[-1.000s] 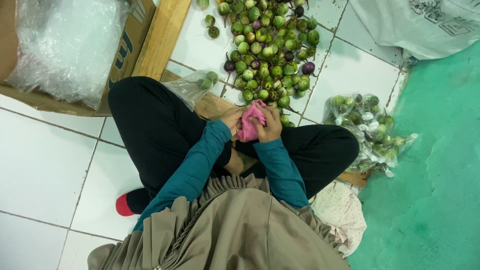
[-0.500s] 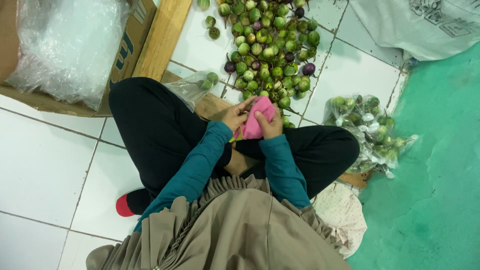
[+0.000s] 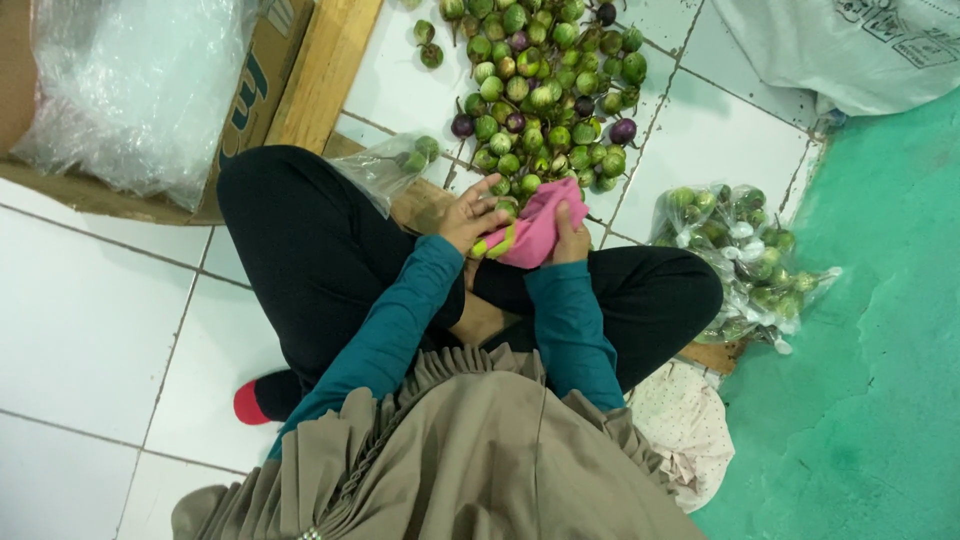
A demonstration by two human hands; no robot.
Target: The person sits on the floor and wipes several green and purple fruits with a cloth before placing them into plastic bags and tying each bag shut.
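Risk: pink cloth [image 3: 535, 232] pinched by both hands — left hand [image 3: 468, 216], right hand [image 3: 570, 232] — a sleeve could roll eggplants [image 3: 545, 95] off pile

I see a brown cardboard box [image 3: 262, 82] upper left stuffed with clear plastic wrap [image 3: 130, 85] — and two clear bags [image 3: 745, 262] of green fruit on the floor.

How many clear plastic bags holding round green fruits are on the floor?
2. A small bag lies beside the left knee, just left of the left hand. A fuller bag sits by the right knee on the tiled floor. Others may be hidden.
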